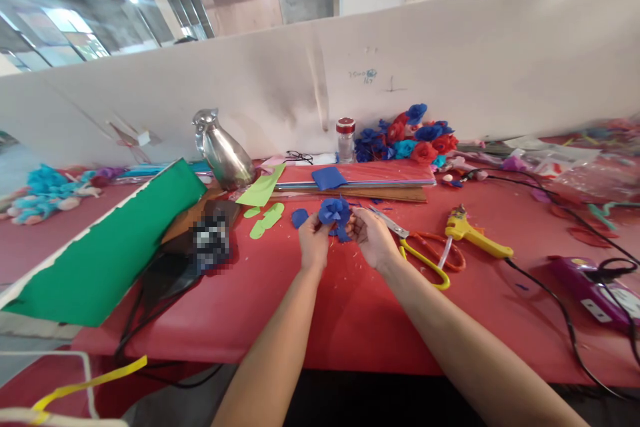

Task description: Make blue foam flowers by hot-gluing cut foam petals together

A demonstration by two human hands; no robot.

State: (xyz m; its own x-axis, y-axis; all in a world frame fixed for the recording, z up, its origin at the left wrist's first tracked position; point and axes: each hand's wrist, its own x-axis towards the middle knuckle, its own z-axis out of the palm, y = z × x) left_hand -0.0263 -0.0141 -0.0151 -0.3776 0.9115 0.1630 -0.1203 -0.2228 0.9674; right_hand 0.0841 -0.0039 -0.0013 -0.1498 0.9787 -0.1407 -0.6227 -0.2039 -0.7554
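Observation:
A blue paper flower point(334, 212) with layered petals is held up over the red table. My left hand point(314, 240) pinches it from below on its left side. The curled fingers of my right hand point(371, 233) meet its right edge, closed at the petals; the fingertips are partly hidden. Blue paper pieces point(299, 217) lie just left of the flower. Beside my right hand are scissors point(425, 260) with yellow and orange handles, their blades pointing away. A folded blue paper square point(329, 178) rests on the paper stack behind.
A yellow glue gun point(475, 233) with a black cord lies at right, near a purple power strip point(595, 287). Behind stand a metal jug point(225, 150), a glass jar point(345, 141) and finished paper flowers point(425, 137). Green card point(115, 247) slants at left; light green cutouts point(267, 219) lie nearby.

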